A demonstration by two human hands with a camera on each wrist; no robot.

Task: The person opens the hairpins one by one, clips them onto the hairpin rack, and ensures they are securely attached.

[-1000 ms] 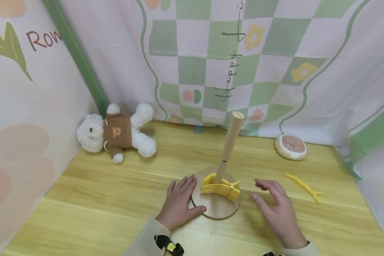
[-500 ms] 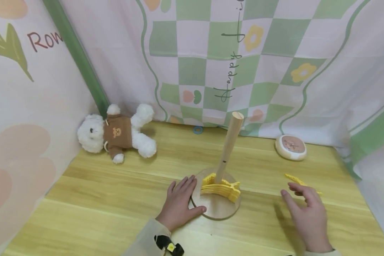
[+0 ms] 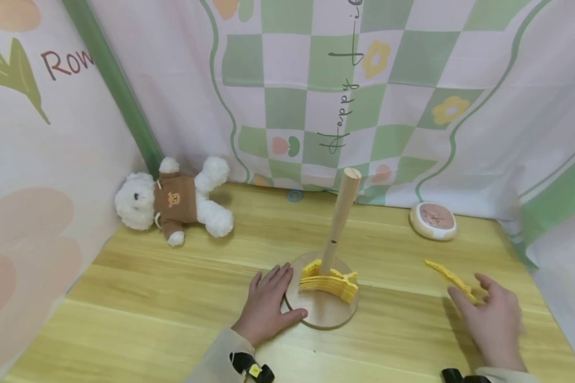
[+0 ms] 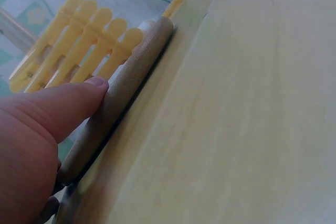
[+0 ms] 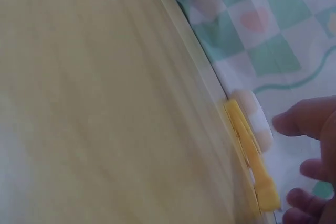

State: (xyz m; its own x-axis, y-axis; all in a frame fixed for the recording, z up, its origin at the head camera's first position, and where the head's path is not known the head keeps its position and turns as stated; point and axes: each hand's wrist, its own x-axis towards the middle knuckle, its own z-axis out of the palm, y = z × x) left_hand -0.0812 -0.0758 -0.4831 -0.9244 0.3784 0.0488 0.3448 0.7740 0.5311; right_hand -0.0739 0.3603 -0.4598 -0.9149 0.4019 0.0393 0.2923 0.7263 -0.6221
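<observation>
A round wooden base (image 3: 323, 315) carries an upright wooden pole (image 3: 341, 223). Around the pole's foot sits a stack of several thin, curved yellow plastic pieces (image 3: 329, 283). My left hand (image 3: 270, 306) rests on the left side of the base, fingers straight and thumb spread along its near edge. In the left wrist view, the thumb lies at the rim of the base (image 4: 137, 72), just below the yellow stack. My right hand (image 3: 493, 316) hovers at the near end of a loose yellow piece (image 3: 448, 275), thumb and fingers parted. The right wrist view has its fingertips apart from that yellow piece (image 5: 249, 150).
A white plush toy (image 3: 177, 197) in a brown shirt lies at the back left. A small round-cornered device (image 3: 433, 221) sits at the back right, and a blue ring (image 3: 294, 196) lies by the curtain (image 3: 287, 64) behind the wooden table (image 3: 172, 308).
My right hand has moved rightward from beside the base to the loose yellow piece. The left hand has stayed on the base.
</observation>
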